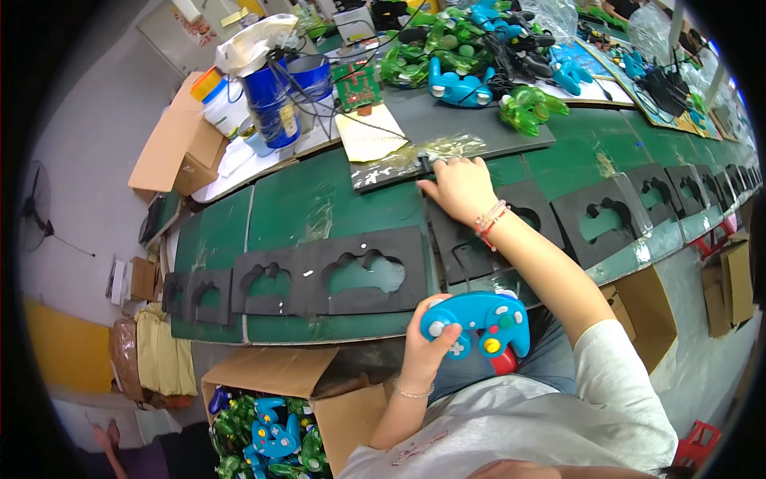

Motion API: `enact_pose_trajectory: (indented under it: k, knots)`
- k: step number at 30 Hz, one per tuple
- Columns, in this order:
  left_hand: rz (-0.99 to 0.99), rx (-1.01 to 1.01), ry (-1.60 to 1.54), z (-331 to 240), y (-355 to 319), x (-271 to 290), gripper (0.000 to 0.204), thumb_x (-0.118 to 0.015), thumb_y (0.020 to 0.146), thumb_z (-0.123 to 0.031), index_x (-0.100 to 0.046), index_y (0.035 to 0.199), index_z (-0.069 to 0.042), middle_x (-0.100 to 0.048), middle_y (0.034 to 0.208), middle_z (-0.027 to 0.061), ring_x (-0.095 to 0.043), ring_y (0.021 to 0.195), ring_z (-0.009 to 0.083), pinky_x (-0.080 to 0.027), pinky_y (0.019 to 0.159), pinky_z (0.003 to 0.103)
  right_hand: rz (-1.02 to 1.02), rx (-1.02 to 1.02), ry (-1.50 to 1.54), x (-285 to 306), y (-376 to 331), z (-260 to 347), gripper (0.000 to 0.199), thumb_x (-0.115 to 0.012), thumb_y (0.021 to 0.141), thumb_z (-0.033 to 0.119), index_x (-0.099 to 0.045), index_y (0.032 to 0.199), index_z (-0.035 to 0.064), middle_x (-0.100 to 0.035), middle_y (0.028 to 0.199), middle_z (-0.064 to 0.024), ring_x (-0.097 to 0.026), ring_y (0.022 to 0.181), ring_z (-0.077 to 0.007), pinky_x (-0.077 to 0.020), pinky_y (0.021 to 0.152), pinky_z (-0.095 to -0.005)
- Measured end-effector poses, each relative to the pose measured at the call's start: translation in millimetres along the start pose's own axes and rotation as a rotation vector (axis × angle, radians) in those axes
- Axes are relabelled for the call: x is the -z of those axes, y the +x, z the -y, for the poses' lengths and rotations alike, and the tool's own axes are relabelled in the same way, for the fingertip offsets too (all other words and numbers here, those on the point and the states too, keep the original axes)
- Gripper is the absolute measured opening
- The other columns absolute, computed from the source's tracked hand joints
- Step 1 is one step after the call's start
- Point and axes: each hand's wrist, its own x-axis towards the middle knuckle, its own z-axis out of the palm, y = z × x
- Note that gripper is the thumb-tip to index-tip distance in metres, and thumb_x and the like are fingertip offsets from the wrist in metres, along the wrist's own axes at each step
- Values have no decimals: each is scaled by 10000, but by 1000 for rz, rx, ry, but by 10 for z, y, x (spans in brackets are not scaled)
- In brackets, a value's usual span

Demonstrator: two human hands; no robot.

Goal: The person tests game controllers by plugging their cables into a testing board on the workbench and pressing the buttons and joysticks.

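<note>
My left hand is closed around a blue game controller near my lap, with the thumb by its white cross-shaped pad. Yellow, green and white buttons face up on it, and a black cable shows just above. Farther off, my right hand rests with bent fingers at the front edge of a dark grey board. A small black piece, perhaps a connector, sits under clear tape beside its fingertips. What those fingers grip is hidden.
Black foam cutouts line the green bench. Green and blue controllers with tangled cables pile up at the back. A cardboard box of controllers stands at lower left. Blue containers and a green circuit board stand behind the bench.
</note>
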Motion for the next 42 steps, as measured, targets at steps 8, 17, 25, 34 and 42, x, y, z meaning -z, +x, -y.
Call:
enact_pose_trajectory:
  k: [8, 17, 25, 34, 42]
  knots:
    - [-20, -42, 183, 45, 60, -93, 551, -781, 801, -199, -505, 1247, -31, -561, 1101, 45, -533, 999, 111, -461, 875, 265, 76, 50, 94, -211, 11, -186, 258, -550, 885, 300, -666, 808, 82, -677, 744, -145, -672, 698, -329, -533, 652, -459]
    - [-30, -156, 335, 145, 83, -132, 646, -793, 782, -223, -474, 1316, -49, -573, 1118, 82, -551, 1019, 148, -462, 892, 293, 5, 150, 54, -205, 40, -186, 229, -586, 851, 252, -654, 716, 80, -645, 643, -126, -650, 617, -306, -516, 598, -413]
    - [-29, -132, 362, 123, 89, -213, 634, -801, 779, -197, -488, 1306, -35, -531, 1155, 54, -516, 1043, 127, -438, 915, 266, -13, 135, 159, 110, -253, -188, 201, -589, 865, 251, -619, 749, 90, -618, 689, -104, -645, 694, -291, -494, 641, -423]
    - [232, -341, 731, -46, -60, -625, 734, -887, 624, -252, -541, 1227, -17, -669, 1040, 150, -692, 898, 248, -549, 797, 348, 558, 131, 1111, 1307, -1853, -672, 620, -785, 761, 372, -505, 1162, -10, -614, 1025, -188, -627, 902, -364, -509, 758, -386]
    - [890, -357, 1061, -4, 149, -1425, 604, -773, 736, -247, -542, 1267, -74, -588, 1204, 150, -570, 1101, 345, -457, 927, 427, 469, -497, 1338, 974, -3507, -1368, 663, -849, 689, 308, -518, 1176, 3, -573, 1124, -119, -543, 1058, -210, -447, 904, -339]
